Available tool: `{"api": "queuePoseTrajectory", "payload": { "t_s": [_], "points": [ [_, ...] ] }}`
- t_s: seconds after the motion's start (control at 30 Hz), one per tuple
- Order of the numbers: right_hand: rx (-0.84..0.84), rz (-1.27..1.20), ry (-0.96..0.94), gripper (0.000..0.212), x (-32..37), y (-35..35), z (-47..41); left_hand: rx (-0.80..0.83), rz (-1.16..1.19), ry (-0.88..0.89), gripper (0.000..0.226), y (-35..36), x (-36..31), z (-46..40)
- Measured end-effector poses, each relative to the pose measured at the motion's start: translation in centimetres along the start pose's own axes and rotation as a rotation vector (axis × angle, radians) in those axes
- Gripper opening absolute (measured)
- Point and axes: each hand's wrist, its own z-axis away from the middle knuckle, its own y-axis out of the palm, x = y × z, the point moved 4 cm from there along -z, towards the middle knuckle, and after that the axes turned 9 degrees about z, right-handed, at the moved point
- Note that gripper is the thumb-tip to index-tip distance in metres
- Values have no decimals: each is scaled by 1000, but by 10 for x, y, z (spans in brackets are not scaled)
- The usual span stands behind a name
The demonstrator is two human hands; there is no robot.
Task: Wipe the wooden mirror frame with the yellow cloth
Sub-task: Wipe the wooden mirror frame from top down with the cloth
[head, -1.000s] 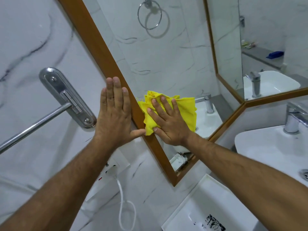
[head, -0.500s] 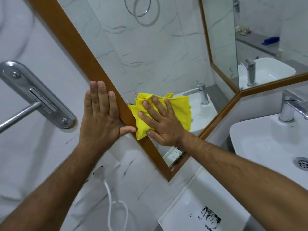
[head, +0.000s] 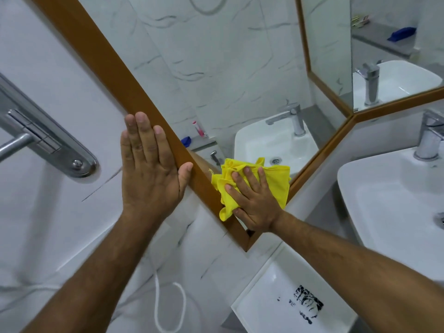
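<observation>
The wooden mirror frame [head: 120, 75] runs diagonally from the top left down to a corner at the bottom centre, then up to the right. My right hand [head: 254, 203] presses the crumpled yellow cloth [head: 274, 181] flat against the glass and the frame's inner edge, just above that lower corner. My left hand [head: 149, 169] lies flat on the marble wall beside the frame, fingers together, thumb resting on the wood. It holds nothing.
A chrome towel bar bracket [head: 48, 140] is mounted on the wall at the left. A white basin [head: 384, 200] with a chrome tap [head: 430, 138] stands at the right. Below lie a white box [head: 295, 296] and a white cable [head: 168, 306].
My right hand has slid the yellow cloth down along the frame toward the lower corner. My left hand stays flat by the frame. The view has tilted down.
</observation>
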Motion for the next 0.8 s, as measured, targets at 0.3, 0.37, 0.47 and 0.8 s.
{"api": "queuePoseTrajectory", "payload": {
  "t_s": [0.3, 0.37, 0.47, 0.8],
  "points": [
    [7, 40, -61, 64, -2, -16, -26, 185, 117, -43, 82, 37, -58, 65],
    [2, 24, -41, 63, 0, -11, -20, 198, 111, -51, 82, 42, -61, 72],
    [19, 11, -9, 62, 0, -1, -5, 190, 133, -89, 80, 48, -66, 75],
    [112, 13, -139, 61, -5, -5, 4, 108, 252, -203, 73, 66, -76, 96]
  ]
}}
